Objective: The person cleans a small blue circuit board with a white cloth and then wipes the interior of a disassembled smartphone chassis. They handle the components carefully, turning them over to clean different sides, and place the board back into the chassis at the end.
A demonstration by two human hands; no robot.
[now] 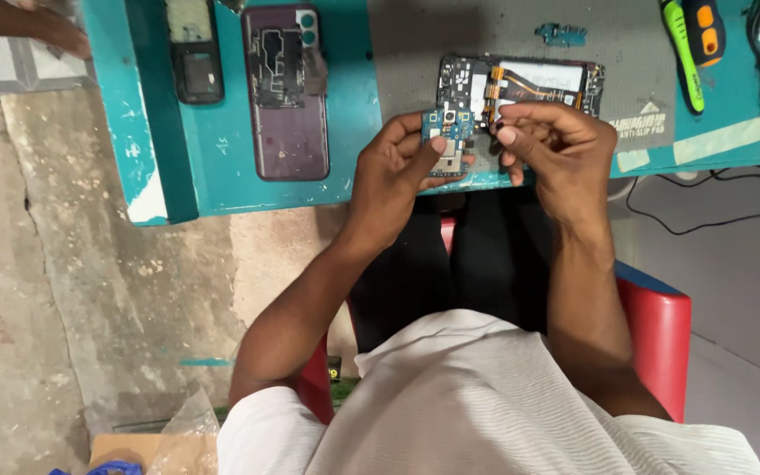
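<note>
My left hand (395,167) holds a small blue phone circuit board (448,132) by its lower edge, thumb pressed on its face. Just to the right, my right hand (549,145) has its fingers curled and pinched at the board's right side; whether something tiny sits between them I cannot tell. Behind both hands an opened phone body (529,81) lies on a grey mat (415,44), its battery and orange flex cable exposed.
A purple phone back cover (285,114) and a dark phone frame (193,53) lie on the teal table (222,167). A small blue part (561,35), a green-handled screwdriver (681,53), black cables (705,220) and a red chair (657,334) are at right. Another person's hand (54,31) is top left.
</note>
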